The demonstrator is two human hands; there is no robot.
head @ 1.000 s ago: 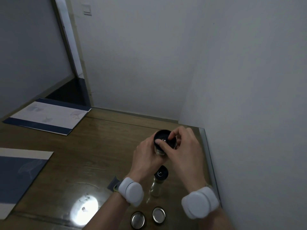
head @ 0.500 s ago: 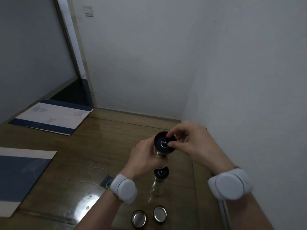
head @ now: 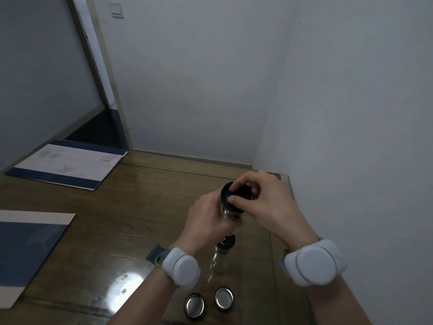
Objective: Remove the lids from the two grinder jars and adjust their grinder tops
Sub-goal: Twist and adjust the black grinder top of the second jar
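Between left hand [head: 206,221] and right hand [head: 264,202], raised grinder jar [head: 230,202].

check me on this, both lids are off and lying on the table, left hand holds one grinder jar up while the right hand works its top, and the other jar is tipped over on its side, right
Not quite: in the head view the other jar stands upright on the table, not on its side. The rest holds: both lids lie on the table, the left hand holds one grinder jar up, and the right hand works its top.
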